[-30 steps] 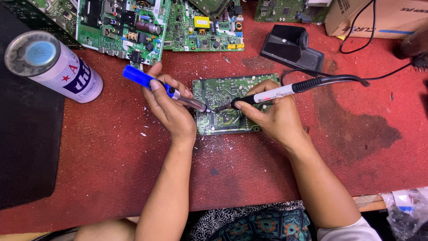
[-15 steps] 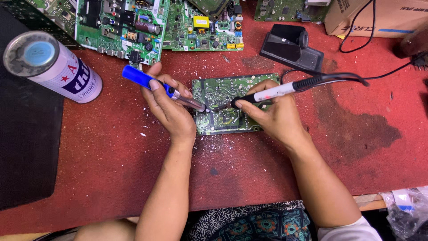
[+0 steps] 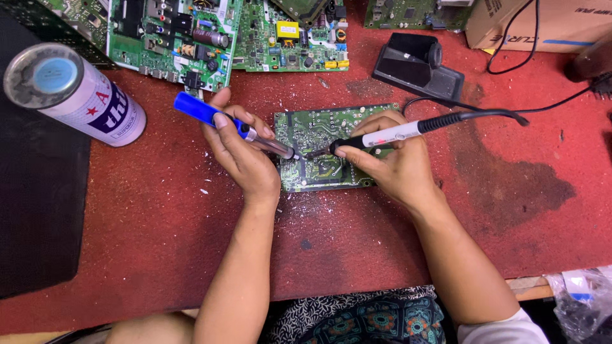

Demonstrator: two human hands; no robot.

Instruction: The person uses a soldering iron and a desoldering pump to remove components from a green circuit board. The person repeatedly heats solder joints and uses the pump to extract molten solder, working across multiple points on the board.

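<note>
A small green circuit board lies solder side up on the red mat. My left hand grips a blue-handled desoldering pump, its metal tip resting on the board's middle. My right hand holds a white and black soldering iron like a pen, with its tip on the board just right of the pump's tip. The iron's black cord runs off to the right. My right hand's palm covers the board's right edge.
A white spray can lies at the left beside a black mat. Larger green circuit boards sit along the far edge. A black iron stand and a cardboard box are at the back right. A plastic bag shows at the lower right.
</note>
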